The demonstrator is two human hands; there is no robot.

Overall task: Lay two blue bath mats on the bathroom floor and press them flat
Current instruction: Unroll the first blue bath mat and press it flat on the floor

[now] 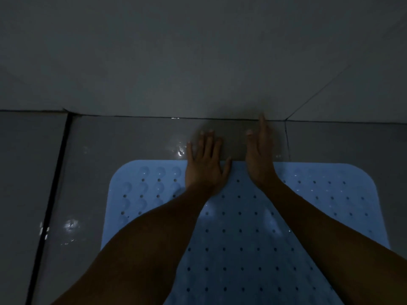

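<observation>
A: Any writing or brand on anything?

B: None I can read; the light is dim. Nearest, two bare forearms cross the blue bath mat (242, 227), which lies on the grey tiled floor (92, 172). It has rows of small holes and round bumps near its left side.

A: And the hands?

B: The left hand (204, 166) is flat and spread, palm on the mat's far edge, fingers reaching onto the tile. The right hand (261, 157) is open too, turned on edge, fingers straight. Neither holds anything.

A: Beyond that?

B: Wet glints on the tile, then the grey wall (198, 51).
</observation>
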